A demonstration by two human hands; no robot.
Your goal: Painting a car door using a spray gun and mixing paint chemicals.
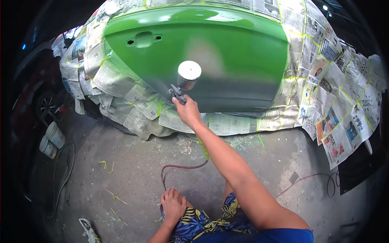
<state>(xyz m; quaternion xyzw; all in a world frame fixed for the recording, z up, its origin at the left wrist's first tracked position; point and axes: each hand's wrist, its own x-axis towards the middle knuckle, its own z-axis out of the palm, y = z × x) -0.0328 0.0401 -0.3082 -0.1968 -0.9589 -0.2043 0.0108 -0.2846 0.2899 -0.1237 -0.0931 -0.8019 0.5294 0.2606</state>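
Note:
My right hand [187,112] is stretched forward, its fingers wrapped round a paint spray gun [178,94]. The gun's silver cup with a white lid [189,73] sits on top. In front of it stands a car door [243,52], bright green over its upper part and grey along its lower part, with a pale patch [204,56] near the middle. The gun covers some of the door's lower left. My left hand [173,205] lies flat on my knee, fingers stretched out and holding nothing. A hose [184,166] hangs below the gun hand and curves down towards that knee.
Newspaper sheets [298,60] joined with yellow-green tape surround the door. Two white buckets [55,135] stand at the left near a dark red car [30,93]. More hose [310,175] and tape scraps [106,166] lie on the concrete floor [133,170]. A dark panel [360,168] is at the right.

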